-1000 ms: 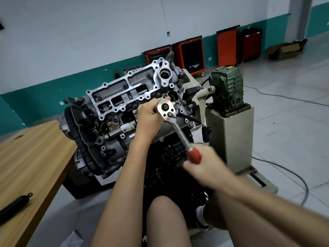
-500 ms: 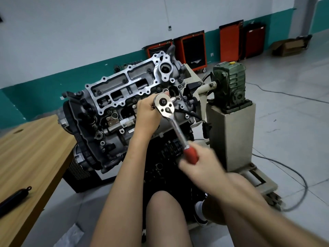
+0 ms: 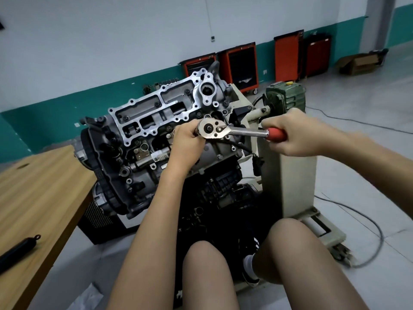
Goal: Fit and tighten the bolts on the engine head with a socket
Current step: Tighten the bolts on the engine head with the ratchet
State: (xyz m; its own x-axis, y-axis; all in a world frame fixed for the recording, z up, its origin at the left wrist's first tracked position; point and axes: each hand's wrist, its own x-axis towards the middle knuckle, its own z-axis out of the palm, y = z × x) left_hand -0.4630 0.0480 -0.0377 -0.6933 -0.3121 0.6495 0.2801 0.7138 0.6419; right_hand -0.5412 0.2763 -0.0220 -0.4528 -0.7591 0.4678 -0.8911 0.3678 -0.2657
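Grey cast-metal engine head (image 3: 156, 117): sits tilted toward the camera on top of the engine block, open frame uppermost, ringed with bolt holes; joins the stand at its right end.
Beige stand (image 3: 292, 186): rises just right of the engine, with a green gearbox (image 3: 288, 97) on top, partly behind the right hand.
Wooden worktop (image 3: 44, 186): lies at the left, just beside the engine, and carries a black cylinder (image 3: 17, 249) near its front edge, well apart from the work.
Ratchet (image 3: 245, 131): lies almost level across the near right part of the engine head, chrome head to the left, handle pointing right; by the look of it, tightening one bolt, partway through a swing.
Right hand (image 3: 297, 135): fingers clenched round the red handle (image 3: 277, 134) at its far end.
Left hand (image 3: 187, 142): fingers curled round the ratchet's chrome head from the left and below, steadying it square on the fastener.
Red handle: next calls, probably, for a firm pull through the arc, then a return stroke without lifting off, the left hand pressing inward so nothing slips.
Socket and bolt: hidden under the chrome head and behind the left hand; impossible to tell how far seated. Other holes around the rim likely await the same treatment.
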